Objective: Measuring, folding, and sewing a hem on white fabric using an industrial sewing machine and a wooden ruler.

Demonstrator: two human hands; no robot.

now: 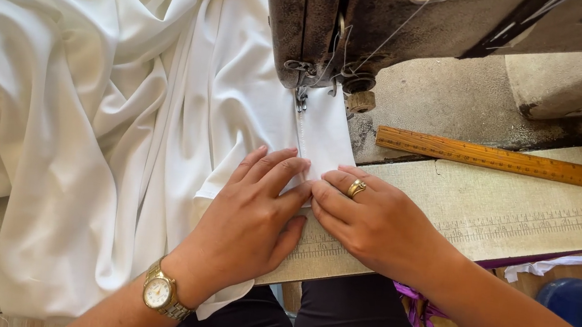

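From the head camera I look straight down at my own two hands on the worn grey sewing table. My left hand lies flat, fingers stretched and pressed down on the folded hem of the soft white fabric, which I judge keeps the fold from springing open as it feeds. My right hand, with a gold ring on one finger, presses beside it — its fingertips touch the left hand's fingers right at the narrow white strip that runs up to the needle. Neither hand is clenched or pinching; both are spread and bearing down on the cloth, grasping nothing.

The hemmed strip sits directly ahead of my fingertips, between them and the metal presser foot of the old dark, scuffed sewing machine at the far edge of the table. The line of stitching seems to run from the foot back toward my left fingers, so the hands look placed to steer the edge straight. The rest of the fabric is heaped in loose folds over the left side of the table and spills off its near edge.

A long wooden ruler lies along the right side of the table, well apart from my hands. A gold wristwatch sits on my left wrist.
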